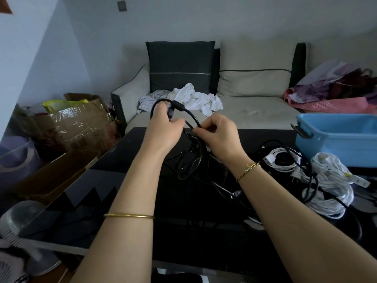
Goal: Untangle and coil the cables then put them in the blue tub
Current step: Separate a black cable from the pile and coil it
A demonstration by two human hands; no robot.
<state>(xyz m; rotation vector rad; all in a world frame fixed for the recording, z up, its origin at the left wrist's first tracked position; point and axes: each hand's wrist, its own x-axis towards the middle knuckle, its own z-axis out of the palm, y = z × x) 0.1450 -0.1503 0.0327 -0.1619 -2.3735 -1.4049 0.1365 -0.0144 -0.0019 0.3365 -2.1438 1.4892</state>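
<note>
A black cable arches up in a loop above the dark table, with a thick ferrite bead near its top. My left hand grips the loop at its left side. My right hand pinches the same cable just right of it, where strands cross. More of the black cable hangs in tangled loops below both hands. A pile of white cables lies at the right, with another black cable running over it. The blue tub stands at the table's far right.
A sofa with cushions and crumpled white cloth sits behind the table. Cardboard boxes stand at the left. A fan fills the lower left corner. Pink fabric is heaped on the sofa's right end.
</note>
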